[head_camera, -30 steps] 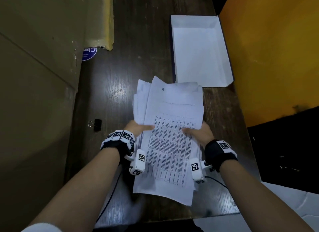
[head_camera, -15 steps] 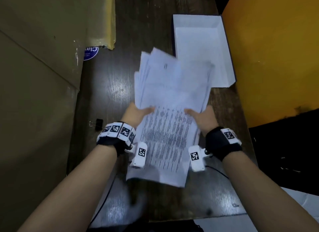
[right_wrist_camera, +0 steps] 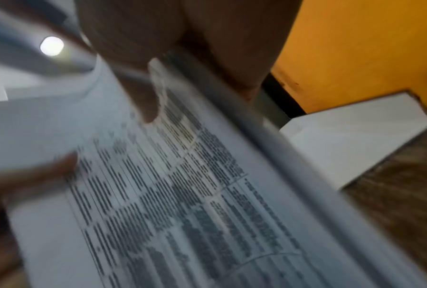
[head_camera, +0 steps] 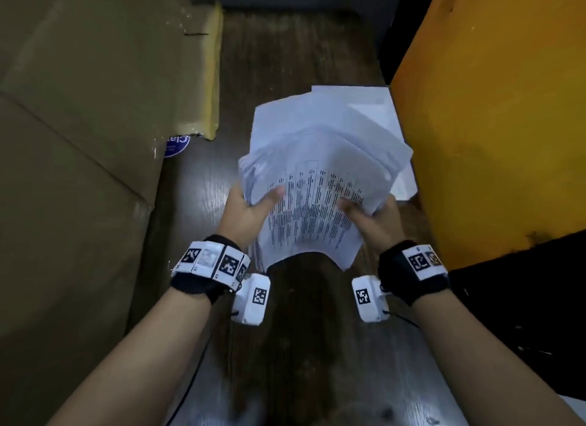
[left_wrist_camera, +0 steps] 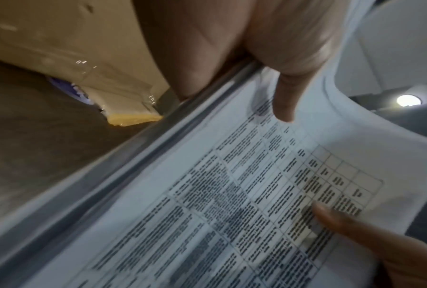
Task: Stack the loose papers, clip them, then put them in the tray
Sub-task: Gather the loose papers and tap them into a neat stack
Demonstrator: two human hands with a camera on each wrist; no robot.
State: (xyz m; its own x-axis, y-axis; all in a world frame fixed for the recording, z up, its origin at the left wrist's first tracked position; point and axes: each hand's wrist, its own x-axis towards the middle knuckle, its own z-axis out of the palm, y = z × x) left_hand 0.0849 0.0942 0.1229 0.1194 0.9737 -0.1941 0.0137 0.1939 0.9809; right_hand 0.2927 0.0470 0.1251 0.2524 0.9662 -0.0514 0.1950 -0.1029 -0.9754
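The left hand (head_camera: 244,210) and right hand (head_camera: 374,219) grip the papers (head_camera: 317,184) by their side edges, thumbs curled on top, fingers underneath. The stack bows upward between them. The tray (head_camera: 383,108) lies just beyond the fingertips.

Both forearms bare. Black wristbands (head_camera: 412,272) carry white square-code tags; white camera boxes (head_camera: 252,298), coded, with thin black cables (head_camera: 190,384).

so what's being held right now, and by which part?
The stack of papers, lifted off the table: left hand grips its left edge, right hand its right edge, thumbs on the printed top sheet.
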